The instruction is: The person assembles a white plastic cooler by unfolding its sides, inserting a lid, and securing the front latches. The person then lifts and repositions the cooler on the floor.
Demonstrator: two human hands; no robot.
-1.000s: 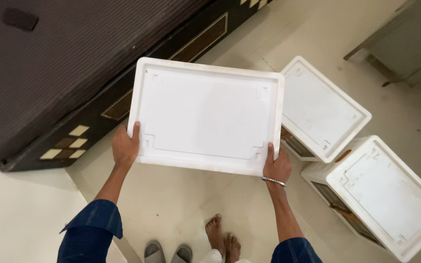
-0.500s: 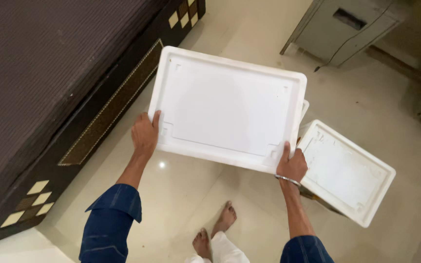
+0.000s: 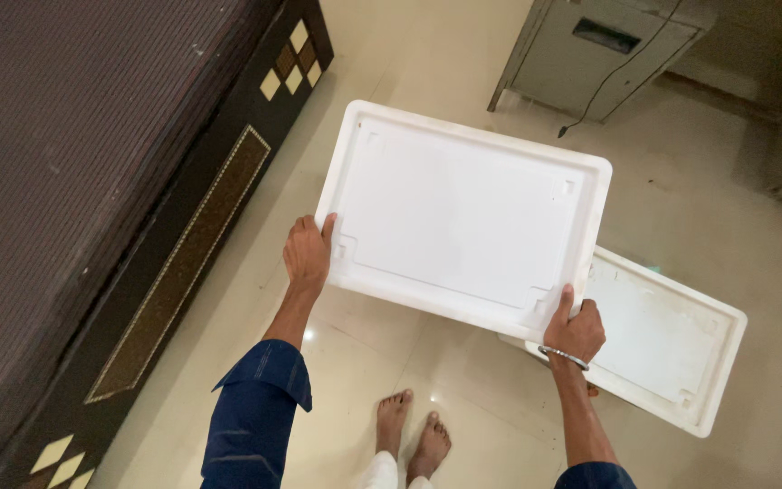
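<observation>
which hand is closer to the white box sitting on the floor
Right. The right hand grips the carried white box at its corner, directly over the floor box. The left hand holds the opposite edge, nearer the dark bed.

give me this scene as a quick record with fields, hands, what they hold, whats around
held item: white foam box, carried flat above the floor
left hand: grip on the box's left edge
right hand: grip on its near right corner, metal bangle on the wrist
below: second white foam box on the tiled floor
left side: dark bed
far side: grey cabinet
</observation>
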